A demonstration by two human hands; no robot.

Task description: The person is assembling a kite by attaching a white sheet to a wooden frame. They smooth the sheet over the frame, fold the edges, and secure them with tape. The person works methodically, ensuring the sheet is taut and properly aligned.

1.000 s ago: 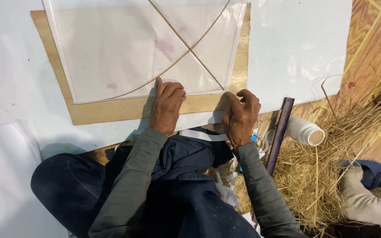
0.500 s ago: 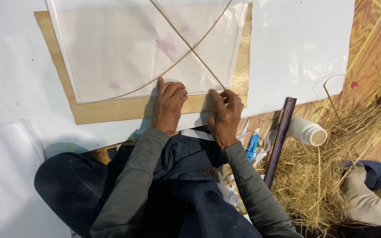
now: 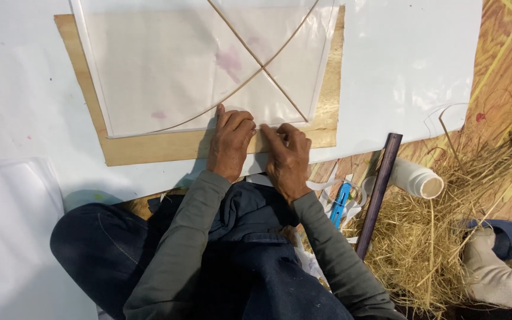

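down on the floor, left hand [image 3: 230, 144] and right hand [image 3: 287, 159] press flat, fingers loosely spread, gripping nothing, on the near edge of a translucent kite sheet [image 3: 167, 65] atop a plywood board [image 3: 149, 148]; straw [image 3: 440, 237] lies beside.

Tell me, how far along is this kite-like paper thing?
Two thin sticks already cross on the translucent sheet, which lies on a brown board. The left hand and right hand press its lower edge flat. Whether that edge is fixed cannot be told.
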